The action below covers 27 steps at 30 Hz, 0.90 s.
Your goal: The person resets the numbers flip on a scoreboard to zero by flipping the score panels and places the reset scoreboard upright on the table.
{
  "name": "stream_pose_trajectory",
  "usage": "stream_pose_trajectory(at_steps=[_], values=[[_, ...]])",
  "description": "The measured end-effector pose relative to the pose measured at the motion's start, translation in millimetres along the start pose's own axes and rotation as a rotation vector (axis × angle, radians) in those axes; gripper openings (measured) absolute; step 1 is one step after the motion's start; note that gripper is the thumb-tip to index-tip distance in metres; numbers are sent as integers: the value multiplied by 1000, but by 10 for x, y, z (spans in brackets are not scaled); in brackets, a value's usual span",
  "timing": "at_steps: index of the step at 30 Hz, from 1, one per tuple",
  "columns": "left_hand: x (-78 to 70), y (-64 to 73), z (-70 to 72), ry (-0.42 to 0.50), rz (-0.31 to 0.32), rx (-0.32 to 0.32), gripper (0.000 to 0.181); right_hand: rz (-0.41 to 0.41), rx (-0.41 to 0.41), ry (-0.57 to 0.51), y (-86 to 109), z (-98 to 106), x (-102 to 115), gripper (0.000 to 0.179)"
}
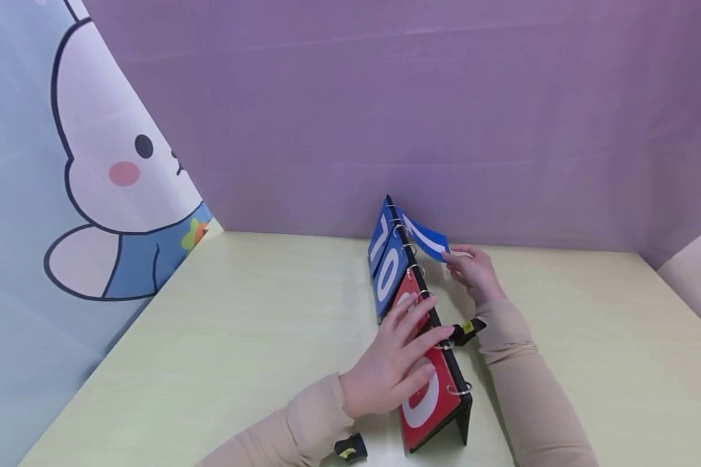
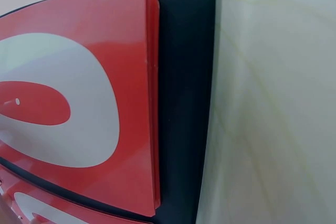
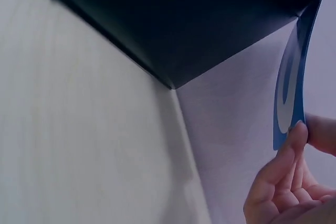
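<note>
A black flip scoreboard (image 1: pixel 457 373) stands like a tent on the table, its cards hung from metal rings along the top edge. Blue cards with a white 7 (image 1: pixel 378 241) and a white 0 (image 1: pixel 388 275) hang at the far end, red cards (image 2: pixel 131 77) at the near end. My right hand (image 1: pixel 473 271) pinches a blue card (image 1: pixel 429 241) by its free end, lifted out over the back side. Spread fingers of my left hand (image 1: pixel 385 370) rest over the red cards, reaching the top edge and partly hiding the numbers.
The pale tabletop (image 1: pixel 257 311) stretches to both sides of the scoreboard. A purple cloth wall (image 1: pixel 420 117) rises behind it. At the left hangs a light blue cloth (image 1: pixel 17 259) with a cartoon figure. A black strap (image 1: pixel 467 331) is at the right wrist.
</note>
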<state>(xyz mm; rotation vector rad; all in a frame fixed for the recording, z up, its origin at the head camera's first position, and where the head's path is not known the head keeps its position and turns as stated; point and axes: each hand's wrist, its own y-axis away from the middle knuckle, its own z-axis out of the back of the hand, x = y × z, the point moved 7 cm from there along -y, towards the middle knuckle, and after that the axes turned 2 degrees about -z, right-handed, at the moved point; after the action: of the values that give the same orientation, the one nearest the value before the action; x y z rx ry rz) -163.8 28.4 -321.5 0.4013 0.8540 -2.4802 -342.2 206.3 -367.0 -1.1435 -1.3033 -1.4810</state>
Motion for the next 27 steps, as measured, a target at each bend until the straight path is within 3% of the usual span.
stream_pose_trajectory(at_steps=[3,8,27], values=[[-5,4,8,4,3,2,53,30,-68,117,9,19,52,42],[-7,6,13,9,11,5,53,82,-112,187,30,39,114,50],[-13,3,11,7,7,7,54,138,-93,361,42,3,132,48]])
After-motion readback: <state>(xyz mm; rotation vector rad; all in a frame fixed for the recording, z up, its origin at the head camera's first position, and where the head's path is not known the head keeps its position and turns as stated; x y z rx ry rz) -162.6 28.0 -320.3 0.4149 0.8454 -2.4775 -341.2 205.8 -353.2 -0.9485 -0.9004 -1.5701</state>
